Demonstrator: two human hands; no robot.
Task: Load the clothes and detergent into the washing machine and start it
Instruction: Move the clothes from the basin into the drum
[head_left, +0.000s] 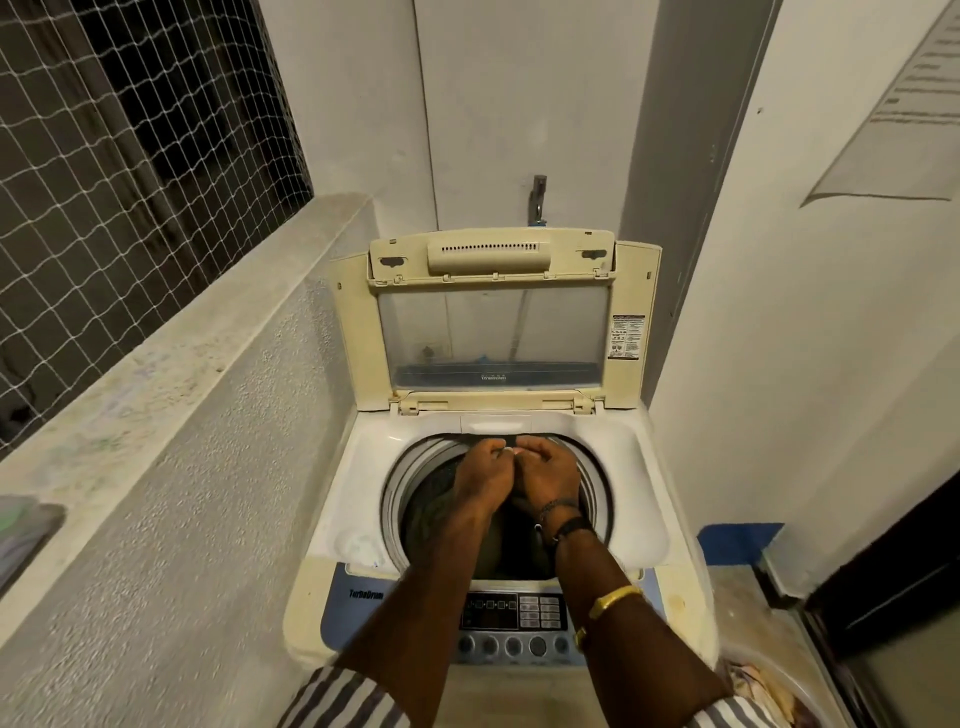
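Observation:
A cream top-loading washing machine (644, 467) stands in front of me with its lid (493, 332) propped upright. Inside the drum (400, 488) lie dark and olive clothes (441, 519). My left hand (483, 473) and my right hand (550, 475) are close together over the far side of the drum opening. Their fingers are curled and pinch the top of a dark garment (511, 514), which hangs down between them into the drum. The control panel (511, 613) with buttons and knobs lies under my forearms. I see no detergent.
A rough concrete ledge (171, 374) with netting above runs along the left. A tap (538, 200) sticks out of the wall behind the machine. A tub with light-coloured clothes (763, 686) sits at the bottom right. A dark door frame (893, 571) is on the right.

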